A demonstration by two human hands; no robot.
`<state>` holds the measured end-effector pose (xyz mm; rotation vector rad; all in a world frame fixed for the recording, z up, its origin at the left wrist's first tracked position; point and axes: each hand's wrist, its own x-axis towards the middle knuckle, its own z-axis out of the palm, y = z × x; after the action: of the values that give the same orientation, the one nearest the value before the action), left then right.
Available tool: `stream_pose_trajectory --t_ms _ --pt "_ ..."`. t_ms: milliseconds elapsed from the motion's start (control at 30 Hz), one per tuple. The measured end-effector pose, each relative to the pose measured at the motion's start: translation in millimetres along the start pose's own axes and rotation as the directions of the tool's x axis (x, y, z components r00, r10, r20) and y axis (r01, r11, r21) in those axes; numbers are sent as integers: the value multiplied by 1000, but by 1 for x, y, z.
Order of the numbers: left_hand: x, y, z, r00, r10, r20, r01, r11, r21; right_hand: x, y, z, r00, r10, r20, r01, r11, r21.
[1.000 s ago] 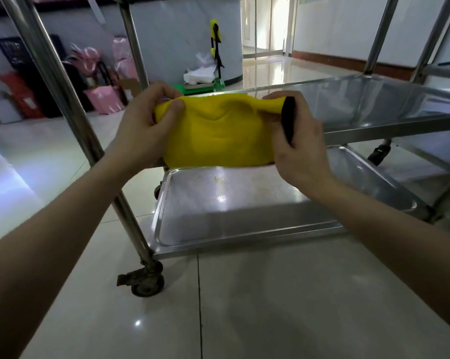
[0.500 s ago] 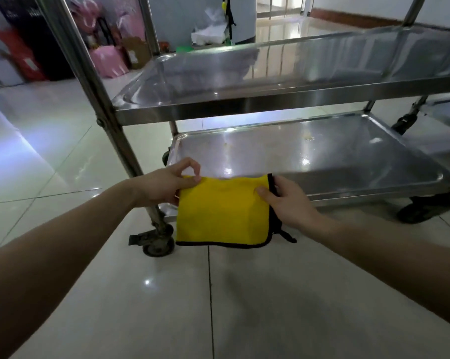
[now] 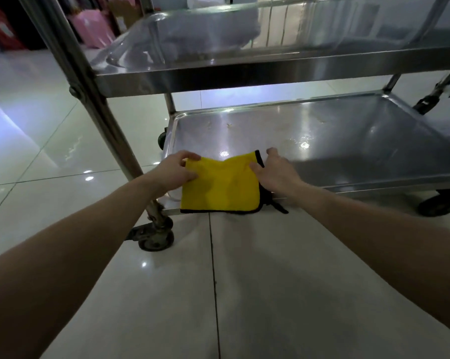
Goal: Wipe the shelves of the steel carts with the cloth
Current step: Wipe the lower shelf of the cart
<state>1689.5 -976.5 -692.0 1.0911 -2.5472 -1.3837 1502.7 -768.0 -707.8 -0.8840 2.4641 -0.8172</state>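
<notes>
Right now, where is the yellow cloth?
The yellow cloth is at centre of the head view, draped over the front edge of the bottom shelf near its left corner, held between the left hand and the right hand.

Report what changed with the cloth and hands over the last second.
The yellow cloth came down from in front of the middle shelf to the near edge of the bottom shelf, now spread out. Left hand and right hand kept hold of its two sides. The cart stayed put.
</notes>
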Motion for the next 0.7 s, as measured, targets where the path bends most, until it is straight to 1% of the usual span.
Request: stream_pose_trajectory --t_ms 33,67,100,133,200,267,300,367,400,433,500,533,633,667,700 --pt "3 -5 2 1000 4 -2 -4 999 37 2 1 7 1000 -22 10 23 986 -168" --pt "5 -10 4 1000 7 -2 -7 998 61 2 4 15 998 -62 4 60 945 -323" --pt "6 -15 6 1000 19 -10 -18 996 87 1 6 24 994 -113 -8 98 895 -435" --pt "7 -20 7 999 46 -25 -43 991 129 0 9 32 986 -163 -24 129 855 -503" --pt "4 -30 13 987 143 -73 -119 956 267 1 10 46 962 -271 -38 204 801 -563" --pt "0 -36 25 966 239 -100 -179 894 411 3 4 55 937 -350 -16 277 768 -578" --pt "-3 -36 30 952 281 -117 -202 870 450 4 -2 59 929 -370 -13 296 764 -573" --pt "-12 -32 41 904 387 -178 -271 845 460 3 -14 64 936 -353 10 295 766 -572" --pt "-19 -30 45 879 433 -200 -315 842 439 2 -21 64 947 -315 57 287 757 -586" --pt "-25 -28 48 868 455 -201 -353 848 396 1 -27 63 956 -265 125 285 742 -607" --pt "-39 -33 52 881 455 -127 -404 865 296 0 -34 60 950 -175 258 301 730 -614" --pt "-45 -38 53 883 463 -83 -425 861 280 1 -36 60 942 -173 287 317 739 -595" --pt "-57 -56 49 872 490 -8 -465 833 300 5 -33 68 918 -288 272 390 778 -492" --pt "-60 -63 48 867 498 14 -481 828 288 4 -26 73 909 -328 257 414 777 -473" --pt "-66 -72 47 871 492 2 -471 832 295 4 -21 80 895 -374 244 446 755 -481"
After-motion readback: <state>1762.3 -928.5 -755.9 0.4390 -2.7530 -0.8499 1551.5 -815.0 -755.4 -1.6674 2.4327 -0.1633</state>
